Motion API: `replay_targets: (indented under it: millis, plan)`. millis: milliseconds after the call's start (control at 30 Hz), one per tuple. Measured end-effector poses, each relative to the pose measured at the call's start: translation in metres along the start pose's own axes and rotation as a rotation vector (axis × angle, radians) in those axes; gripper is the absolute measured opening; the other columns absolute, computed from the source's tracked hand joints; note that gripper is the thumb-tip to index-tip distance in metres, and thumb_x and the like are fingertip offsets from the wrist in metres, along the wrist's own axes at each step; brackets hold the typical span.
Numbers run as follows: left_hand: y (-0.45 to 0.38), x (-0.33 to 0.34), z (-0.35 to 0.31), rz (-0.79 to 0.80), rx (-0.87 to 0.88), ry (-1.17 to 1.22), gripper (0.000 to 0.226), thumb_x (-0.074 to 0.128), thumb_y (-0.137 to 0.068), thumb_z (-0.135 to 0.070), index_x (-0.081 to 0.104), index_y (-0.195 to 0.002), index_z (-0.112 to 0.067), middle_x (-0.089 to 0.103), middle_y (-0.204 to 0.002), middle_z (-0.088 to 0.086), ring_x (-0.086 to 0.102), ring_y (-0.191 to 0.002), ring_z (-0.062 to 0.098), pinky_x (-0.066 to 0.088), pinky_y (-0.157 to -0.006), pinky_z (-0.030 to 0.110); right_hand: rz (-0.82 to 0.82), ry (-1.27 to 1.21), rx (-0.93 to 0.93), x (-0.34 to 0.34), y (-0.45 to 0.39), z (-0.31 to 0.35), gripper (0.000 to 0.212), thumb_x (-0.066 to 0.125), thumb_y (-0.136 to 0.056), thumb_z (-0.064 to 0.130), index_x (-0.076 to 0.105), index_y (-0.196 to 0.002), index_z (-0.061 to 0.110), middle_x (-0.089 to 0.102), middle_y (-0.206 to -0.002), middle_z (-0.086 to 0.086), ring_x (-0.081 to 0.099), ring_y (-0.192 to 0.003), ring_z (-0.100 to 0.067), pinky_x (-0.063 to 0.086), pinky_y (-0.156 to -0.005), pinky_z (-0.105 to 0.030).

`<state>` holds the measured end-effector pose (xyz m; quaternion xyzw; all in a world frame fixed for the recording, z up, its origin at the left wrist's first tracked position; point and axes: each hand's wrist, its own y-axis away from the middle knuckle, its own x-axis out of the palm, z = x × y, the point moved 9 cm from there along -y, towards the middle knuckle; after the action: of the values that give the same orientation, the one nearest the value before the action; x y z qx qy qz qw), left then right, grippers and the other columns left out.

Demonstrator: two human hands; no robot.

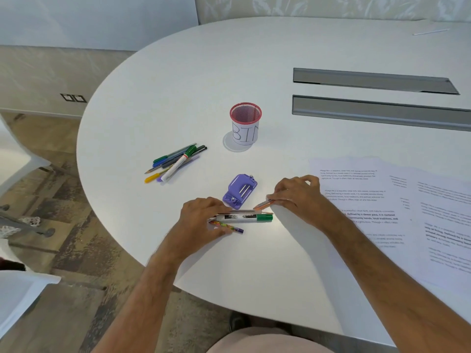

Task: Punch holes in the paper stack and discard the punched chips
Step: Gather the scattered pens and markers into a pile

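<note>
White oval table [178,72], mottled floor [76,250]

I see my left hand [204,215] gripping a green-capped marker [244,217] and a patterned pencil [226,226] on the white bench [178,85]. My right hand [297,193] pinches an orange pen [262,205] beside the purple hole punch [239,191]. Printed papers [397,212] lie at right; a pink mesh cup [245,123] marked BIN stands farther off, loose pens [175,160] at left.

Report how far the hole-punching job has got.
Nothing punched yet. The small purple hole punch sits untouched and apart from the printed white paper sheets. In hand: the left hand gathers a green-capped white marker and a patterned pencil; the right hand holds an orange pen. Left: punching, then tipping chips into the red mesh cup labelled BIN.
</note>
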<state>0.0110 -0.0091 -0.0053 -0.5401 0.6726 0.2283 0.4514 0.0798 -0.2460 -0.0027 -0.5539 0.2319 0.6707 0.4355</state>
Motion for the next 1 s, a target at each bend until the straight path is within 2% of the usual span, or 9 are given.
replay_targets:
  millis: [133, 267, 500, 600, 733, 800, 900, 933, 1000]
  plan:
    - [0.002, -0.004, 0.007, -0.001, -0.023, -0.009, 0.038, 0.084, -0.077, -0.050, 0.078, -0.111, -0.034, 0.074, -0.111, -0.014, 0.068, -0.099, 0.012, 0.054, -0.085, 0.047, 0.063, -0.029, -0.011, 0.003, 0.005, 0.009, 0.020, 0.066, -0.097, 0.037, 0.078, -0.110, 0.045, 0.068, -0.102, 0.015, 0.066, -0.088, -0.014, 0.016, -0.085, -0.031]
    - [0.006, -0.013, 0.017, -0.014, -0.061, -0.016, 0.034, 0.087, -0.076, -0.044, 0.081, -0.107, -0.032, 0.077, -0.109, -0.013, 0.068, -0.104, 0.014, 0.054, -0.090, 0.046, 0.151, -0.052, -0.031, 0.012, 0.007, 0.026, 0.035, 0.048, -0.099, 0.043, 0.076, -0.119, 0.042, 0.068, -0.108, 0.011, 0.063, -0.094, -0.018, 0.017, -0.085, -0.031]
    - [0.018, -0.029, 0.035, -0.039, -0.052, -0.016, 0.031, 0.089, -0.077, -0.040, 0.083, -0.106, -0.031, 0.079, -0.104, -0.014, 0.068, -0.103, 0.013, 0.056, -0.086, 0.045, 0.294, -0.175, -0.118, 0.032, 0.006, 0.070, 0.039, 0.051, -0.102, 0.037, 0.072, -0.132, 0.024, 0.065, -0.112, -0.004, 0.060, -0.095, -0.030, 0.049, -0.086, -0.046]
    - [0.024, -0.035, 0.044, -0.077, -0.060, 0.005, 0.031, 0.089, -0.077, -0.039, 0.083, -0.106, -0.031, 0.079, -0.106, -0.013, 0.069, -0.103, 0.014, 0.056, -0.086, 0.046, 0.298, -0.162, -0.173, 0.034, 0.004, 0.091, 0.034, 0.055, -0.105, 0.028, 0.072, -0.132, 0.015, 0.064, -0.112, -0.011, 0.059, -0.098, -0.033, 0.049, -0.086, -0.045]
    - [0.028, -0.042, 0.055, -0.085, -0.090, 0.014, 0.035, 0.090, -0.076, -0.031, 0.081, -0.110, -0.033, 0.078, -0.110, -0.015, 0.067, -0.108, 0.013, 0.056, -0.090, 0.049, 0.230, -0.179, -0.225, 0.032, -0.004, 0.116, 0.037, 0.052, -0.102, 0.029, 0.076, -0.121, 0.009, 0.066, -0.102, -0.012, 0.064, -0.090, -0.033, 0.054, -0.079, -0.046]
    - [0.030, -0.044, 0.063, -0.077, -0.107, 0.016, 0.036, 0.090, -0.078, -0.030, 0.080, -0.112, -0.035, 0.077, -0.112, -0.017, 0.065, -0.111, 0.012, 0.054, -0.093, 0.049, 0.175, -0.154, -0.297, 0.031, -0.012, 0.130, 0.025, 0.060, -0.099, 0.019, 0.079, -0.107, 0.004, 0.068, -0.090, -0.011, 0.066, -0.080, -0.030, 0.056, -0.070, -0.041]
    - [0.034, -0.049, 0.078, -0.057, -0.143, 0.030, 0.035, 0.087, -0.081, -0.031, 0.079, -0.114, -0.038, 0.075, -0.115, -0.018, 0.063, -0.113, 0.012, 0.052, -0.096, 0.049, 0.219, -0.134, -0.358, 0.037, -0.018, 0.152, 0.011, 0.072, -0.096, 0.011, 0.078, -0.100, 0.003, 0.070, -0.085, -0.009, 0.064, -0.077, -0.027, 0.053, -0.070, -0.036]
    - [0.036, -0.052, 0.082, -0.052, -0.149, 0.029, 0.034, 0.086, -0.081, -0.031, 0.079, -0.114, -0.038, 0.074, -0.116, -0.018, 0.063, -0.114, 0.012, 0.052, -0.097, 0.049, 0.233, -0.144, -0.368, 0.039, -0.020, 0.157, 0.012, 0.070, -0.097, 0.013, 0.078, -0.101, 0.004, 0.070, -0.085, -0.008, 0.064, -0.078, -0.026, 0.051, -0.071, -0.033]
    - [0.039, -0.057, 0.090, -0.049, -0.159, 0.022, 0.034, 0.086, -0.082, -0.029, 0.078, -0.114, -0.037, 0.074, -0.117, -0.018, 0.062, -0.116, 0.012, 0.051, -0.099, 0.049, 0.318, -0.177, -0.274, 0.046, -0.027, 0.161, 0.027, 0.052, -0.106, 0.015, 0.072, -0.121, 0.004, 0.067, -0.108, -0.017, 0.061, -0.097, -0.032, 0.049, -0.082, -0.039]
